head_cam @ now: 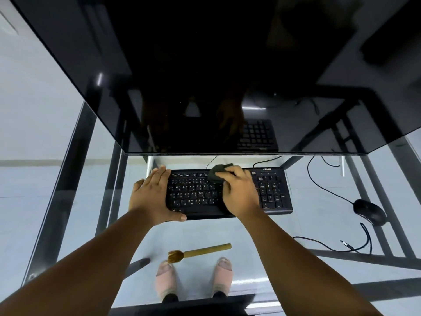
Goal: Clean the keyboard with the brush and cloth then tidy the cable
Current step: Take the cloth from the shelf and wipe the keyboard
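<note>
Head view: black Acer keyboard (230,192) sits on the glass surface (319,215) under the monitor (205,76). Right hand (239,192) clutches a dark cloth (217,173) on the top rows, hiding middle keys. Left hand (152,195) lies flat, fingers straight, bracing the left end. Brush (198,253) lies nearer; mouse (370,212) and loose cable (330,245) right.

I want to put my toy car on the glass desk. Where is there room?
Bare glass lies left of the keyboard, beyond the left hand, and between the brush and the loose cable in front. It's crowded on the keyboard, where the right hand wipes with the cloth, and around the mouse.
</note>
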Demonstrator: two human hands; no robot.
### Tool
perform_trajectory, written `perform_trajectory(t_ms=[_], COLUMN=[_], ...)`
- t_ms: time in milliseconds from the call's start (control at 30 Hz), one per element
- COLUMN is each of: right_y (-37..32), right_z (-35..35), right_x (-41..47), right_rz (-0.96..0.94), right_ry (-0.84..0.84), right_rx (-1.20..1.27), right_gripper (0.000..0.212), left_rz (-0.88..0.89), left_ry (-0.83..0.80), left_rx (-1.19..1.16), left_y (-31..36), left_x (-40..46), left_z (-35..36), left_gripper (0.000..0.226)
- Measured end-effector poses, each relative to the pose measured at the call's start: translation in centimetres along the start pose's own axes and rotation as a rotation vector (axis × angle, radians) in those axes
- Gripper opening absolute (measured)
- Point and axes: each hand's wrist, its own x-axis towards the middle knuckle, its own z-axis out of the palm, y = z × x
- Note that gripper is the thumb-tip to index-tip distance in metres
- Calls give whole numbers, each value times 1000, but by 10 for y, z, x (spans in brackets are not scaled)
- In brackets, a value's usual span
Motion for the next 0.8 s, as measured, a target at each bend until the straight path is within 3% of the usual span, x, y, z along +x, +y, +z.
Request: perform_trajectory(t_ms=[100,167,333,400,533,600,733,800], right_y=[11,9,-32,-34,-35,-46,-47,-34], right_z=[-3,2,16,17,21,26,24,18], right_x=[-13,-20,-11,-11,-16,-15,-10,-10], right_rz=[231,245,21,43,289,275,60,88], right_ry=[199,256,2,16,173,162,8,32], right_rx=[9,6,-48,-64,0,3,-45,-70], right_gripper=[33,33,37,36,35,36,39,37], left_rz=[36,36,-15,-19,-10,-11,-17,-13], left_ry=[-32,-38,-6,-19,-49,-58,-72,-79], left_rx=[27,41,4,-10,-5,2,-16,-17], left_y=[-10,-16,-24,-25,-30,-30,-30,-32], left_x=[0,-1,-7,-8,-4,-3,-4,-6], left_z=[-3,-6,-7,-6,-8,-10,-8,-7], left_gripper=[135,136,138,138,137,136,136,136])
